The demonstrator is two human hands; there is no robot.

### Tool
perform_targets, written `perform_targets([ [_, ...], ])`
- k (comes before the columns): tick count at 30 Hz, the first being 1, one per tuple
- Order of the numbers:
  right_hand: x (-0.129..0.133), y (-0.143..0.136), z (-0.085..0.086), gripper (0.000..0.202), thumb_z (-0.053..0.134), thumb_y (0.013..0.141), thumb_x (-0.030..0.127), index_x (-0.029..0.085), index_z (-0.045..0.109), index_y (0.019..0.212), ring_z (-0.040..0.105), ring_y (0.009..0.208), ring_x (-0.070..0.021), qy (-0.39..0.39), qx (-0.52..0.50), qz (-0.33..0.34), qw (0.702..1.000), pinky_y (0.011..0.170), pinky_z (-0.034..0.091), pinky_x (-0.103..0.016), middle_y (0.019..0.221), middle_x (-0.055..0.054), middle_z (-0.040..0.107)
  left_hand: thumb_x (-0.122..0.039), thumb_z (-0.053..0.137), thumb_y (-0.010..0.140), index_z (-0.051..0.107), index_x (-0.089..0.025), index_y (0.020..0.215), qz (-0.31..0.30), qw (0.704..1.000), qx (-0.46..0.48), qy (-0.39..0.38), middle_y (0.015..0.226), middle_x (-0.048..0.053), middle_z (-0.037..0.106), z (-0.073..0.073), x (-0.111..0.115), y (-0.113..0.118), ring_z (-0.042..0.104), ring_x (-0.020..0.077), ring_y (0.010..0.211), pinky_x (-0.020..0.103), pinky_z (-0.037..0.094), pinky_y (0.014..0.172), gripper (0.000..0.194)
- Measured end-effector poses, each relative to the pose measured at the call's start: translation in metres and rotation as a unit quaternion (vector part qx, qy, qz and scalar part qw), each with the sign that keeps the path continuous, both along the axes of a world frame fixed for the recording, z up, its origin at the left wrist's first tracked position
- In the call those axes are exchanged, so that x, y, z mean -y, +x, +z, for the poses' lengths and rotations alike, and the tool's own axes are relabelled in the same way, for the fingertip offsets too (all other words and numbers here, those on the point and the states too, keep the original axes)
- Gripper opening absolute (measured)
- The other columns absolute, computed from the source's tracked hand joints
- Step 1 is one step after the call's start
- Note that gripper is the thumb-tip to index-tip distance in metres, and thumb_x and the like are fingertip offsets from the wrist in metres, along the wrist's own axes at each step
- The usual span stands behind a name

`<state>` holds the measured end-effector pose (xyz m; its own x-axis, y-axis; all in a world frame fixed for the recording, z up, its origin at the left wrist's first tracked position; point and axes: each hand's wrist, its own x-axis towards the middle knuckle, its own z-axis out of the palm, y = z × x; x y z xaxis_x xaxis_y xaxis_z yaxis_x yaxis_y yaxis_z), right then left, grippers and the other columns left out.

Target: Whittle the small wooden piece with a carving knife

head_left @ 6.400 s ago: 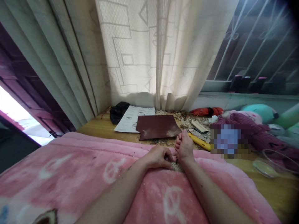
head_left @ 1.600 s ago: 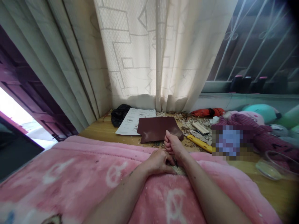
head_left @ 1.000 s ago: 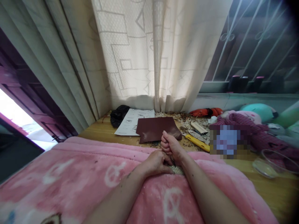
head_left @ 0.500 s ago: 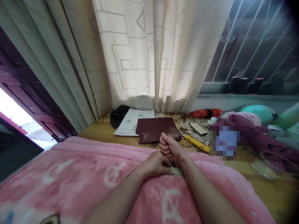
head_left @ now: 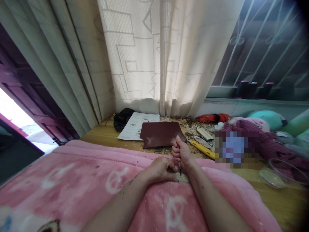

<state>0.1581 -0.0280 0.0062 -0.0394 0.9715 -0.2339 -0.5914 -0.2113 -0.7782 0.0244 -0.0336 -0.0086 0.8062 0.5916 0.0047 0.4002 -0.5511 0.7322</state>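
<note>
My right hand (head_left: 180,151) is closed in a fist, thumb on top, around a thin dark pointed tool (head_left: 180,170). Only the lower end of this tool shows; the fist hides the rest. Its tip points down at a pale piece with a bumpy, carved-looking surface (head_left: 182,177), which rests on the pink blanket (head_left: 116,199). At the left of that piece, my left hand (head_left: 162,169) is curled with its fingers and thumb against it, holding it. Much of the piece is hidden by my hands and forearm.
Beyond the blanket, a brown sheet (head_left: 161,133) overlaps a white printed sheet (head_left: 129,129). Shavings (head_left: 190,124) litter the wooden table (head_left: 101,137). A yellow utility knife (head_left: 203,149), a black bag (head_left: 123,118), plush toys (head_left: 265,116) and a clear bowl (head_left: 272,178) lie around.
My right fist has shifted slightly right and turned, so the dark tool's end now shows beneath it. My left hand stays at the pale piece.
</note>
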Motion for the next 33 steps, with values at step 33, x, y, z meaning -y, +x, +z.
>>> perform_targets([
  [33,0.007,0.005,0.0,0.04,0.042,0.075,0.054,0.021,0.03,0.057,0.017,0.027,-0.0042,0.008,0.08,-0.273,0.959,0.027,0.011,-0.017,0.036,0.01,0.024,-0.043,0.068,0.058,0.067,-0.016,0.081,0.021,0.999,-0.034,0.025,0.067,-0.001,0.06,0.002,-0.002,0.001,0.048,0.0087,0.057,0.017,0.032,0.052,0.036],
])
